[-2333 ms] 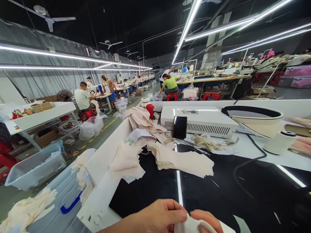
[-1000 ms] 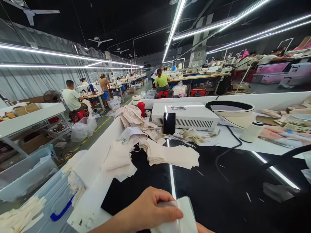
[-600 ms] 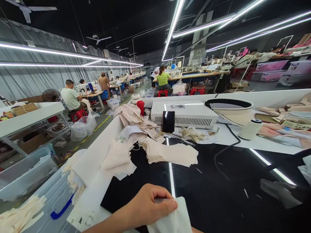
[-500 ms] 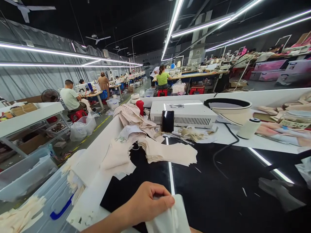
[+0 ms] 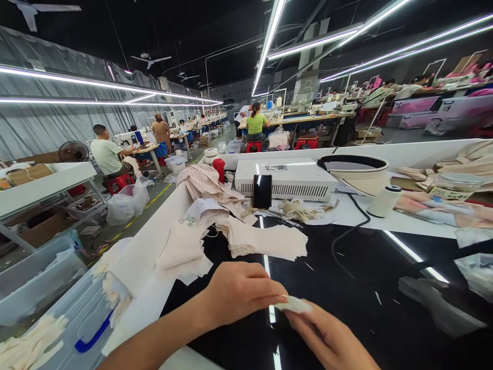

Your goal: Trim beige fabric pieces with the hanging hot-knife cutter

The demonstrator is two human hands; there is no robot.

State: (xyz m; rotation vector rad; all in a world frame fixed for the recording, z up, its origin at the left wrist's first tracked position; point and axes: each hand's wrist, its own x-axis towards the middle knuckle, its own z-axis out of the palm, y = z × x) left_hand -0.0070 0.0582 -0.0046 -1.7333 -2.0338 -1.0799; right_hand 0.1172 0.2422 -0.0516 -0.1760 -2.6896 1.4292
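Between my two hands is a small off-white piece of fabric (image 5: 296, 304), held above the glossy black tabletop (image 5: 246, 341). My left hand (image 5: 246, 290) pinches its left end, fingers bent over it. The fingers of my right hand (image 5: 327, 331) grip the right end from below and the side. Most of the piece is hidden by my fingers. Just beyond my hands lies a stack of cut cream fabric pieces (image 5: 265, 240), with another cream pile (image 5: 181, 246) to its left.
A white vented box (image 5: 285, 180) with a phone (image 5: 262, 191) leaning on it stands at the back. A white thread cone (image 5: 384, 200) and a black cable (image 5: 348, 232) are to the right. Clear plastic bins (image 5: 42, 277) stand at the left. Co-workers sit farther off.
My right hand has come up into view and now grips the fabric too. My left hand has risen slightly, and the piece has turned from hanging down to lying nearly edge-on.
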